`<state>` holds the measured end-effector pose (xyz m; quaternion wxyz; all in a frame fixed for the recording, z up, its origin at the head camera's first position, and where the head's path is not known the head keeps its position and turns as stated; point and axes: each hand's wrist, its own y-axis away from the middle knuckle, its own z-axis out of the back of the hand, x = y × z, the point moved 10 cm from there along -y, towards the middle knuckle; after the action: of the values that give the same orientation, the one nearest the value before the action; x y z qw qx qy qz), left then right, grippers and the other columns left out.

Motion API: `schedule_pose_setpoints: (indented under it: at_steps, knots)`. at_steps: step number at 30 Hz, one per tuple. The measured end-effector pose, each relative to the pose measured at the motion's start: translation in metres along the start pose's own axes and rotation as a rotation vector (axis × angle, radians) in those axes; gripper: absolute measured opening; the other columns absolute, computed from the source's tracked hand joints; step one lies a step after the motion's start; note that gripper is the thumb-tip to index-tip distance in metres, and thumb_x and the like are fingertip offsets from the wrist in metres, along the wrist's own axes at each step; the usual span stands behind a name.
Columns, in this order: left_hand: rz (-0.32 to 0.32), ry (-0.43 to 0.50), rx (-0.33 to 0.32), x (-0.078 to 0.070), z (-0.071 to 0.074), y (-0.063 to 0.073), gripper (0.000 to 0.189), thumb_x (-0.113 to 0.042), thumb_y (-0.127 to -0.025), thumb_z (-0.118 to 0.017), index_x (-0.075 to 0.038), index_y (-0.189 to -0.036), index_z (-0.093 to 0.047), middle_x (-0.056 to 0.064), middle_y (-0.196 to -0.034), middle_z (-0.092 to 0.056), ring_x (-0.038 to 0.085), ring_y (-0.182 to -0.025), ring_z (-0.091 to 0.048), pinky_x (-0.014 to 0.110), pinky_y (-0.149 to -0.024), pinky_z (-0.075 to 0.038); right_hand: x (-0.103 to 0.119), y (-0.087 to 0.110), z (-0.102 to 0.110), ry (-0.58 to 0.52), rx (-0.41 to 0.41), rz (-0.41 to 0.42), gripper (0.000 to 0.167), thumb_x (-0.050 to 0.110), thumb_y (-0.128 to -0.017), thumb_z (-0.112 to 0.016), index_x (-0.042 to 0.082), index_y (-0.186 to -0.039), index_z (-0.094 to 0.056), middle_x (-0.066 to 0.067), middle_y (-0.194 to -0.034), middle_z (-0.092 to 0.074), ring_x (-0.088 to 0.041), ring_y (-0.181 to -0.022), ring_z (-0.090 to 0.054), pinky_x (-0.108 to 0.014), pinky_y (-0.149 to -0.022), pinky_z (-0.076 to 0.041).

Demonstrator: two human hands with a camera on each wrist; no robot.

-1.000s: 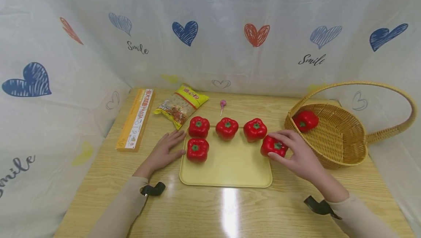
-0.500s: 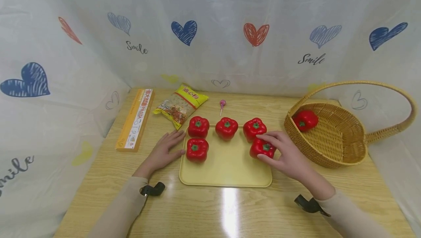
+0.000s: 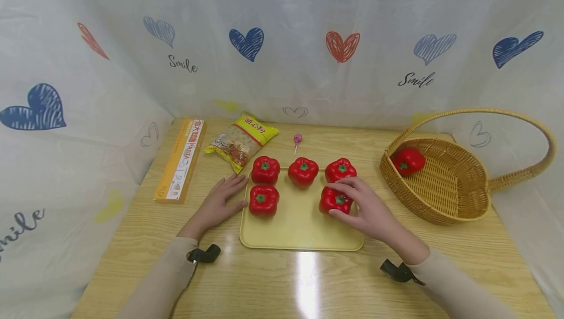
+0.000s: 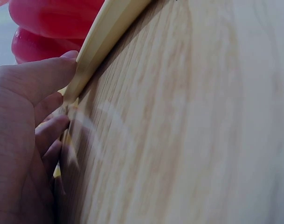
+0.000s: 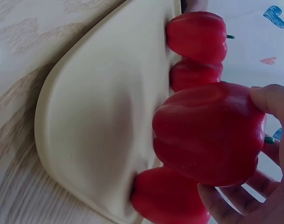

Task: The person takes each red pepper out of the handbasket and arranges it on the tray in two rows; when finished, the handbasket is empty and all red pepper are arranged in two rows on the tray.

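Observation:
My right hand [image 3: 367, 211] holds a red bell pepper [image 3: 333, 201] over the right part of the yellow tray [image 3: 304, 240]. In the right wrist view, the thumb [image 5: 272, 100] and fingers grip the held pepper [image 5: 207, 135] on opposite sides. My left hand [image 3: 216, 204] lies at the tray's left edge with its fingers extended, the thumb [image 4: 48, 77] at the rim in the left wrist view. On the tray, red bell peppers stand in a back row, including a left one [image 3: 266, 170], a middle one [image 3: 303, 171] and a right one [image 3: 340, 169]. Another pepper [image 3: 264, 201] stands front left.
A wicker basket [image 3: 476, 206] with a tall handle stands at the right, a red bell pepper [image 3: 409, 161] inside. Behind the tray lie a yellow food packet [image 3: 242, 140] and a lollipop [image 3: 297, 139]. An orange pasta box [image 3: 180, 162] lies at the left.
My right hand has carried the held bell pepper leftward, from the tray's right edge to further over the tray. The left hand has stayed in place.

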<state>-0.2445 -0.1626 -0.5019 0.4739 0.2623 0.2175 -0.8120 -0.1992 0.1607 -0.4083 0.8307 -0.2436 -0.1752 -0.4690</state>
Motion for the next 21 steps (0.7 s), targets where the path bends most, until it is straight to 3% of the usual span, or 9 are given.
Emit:
schedule_pose_setpoints:
  at_steps: [21]
  knots:
    - [0.008,0.002,0.006,-0.002,0.000,0.001,0.067,-0.036,-0.096,-0.069,-0.012,-0.155,-0.046,0.009,-0.161,-0.039,0.033,-0.154,-0.022,0.051,-0.127,-0.007,0.016,-0.021,-0.034,-0.052,0.011,0.054,0.055,0.040,-0.087,-0.082,0.022,-0.136,-0.066,-0.004,-0.132,-0.057,-0.025,-0.121,-0.056,-0.052,-0.098,-0.054]
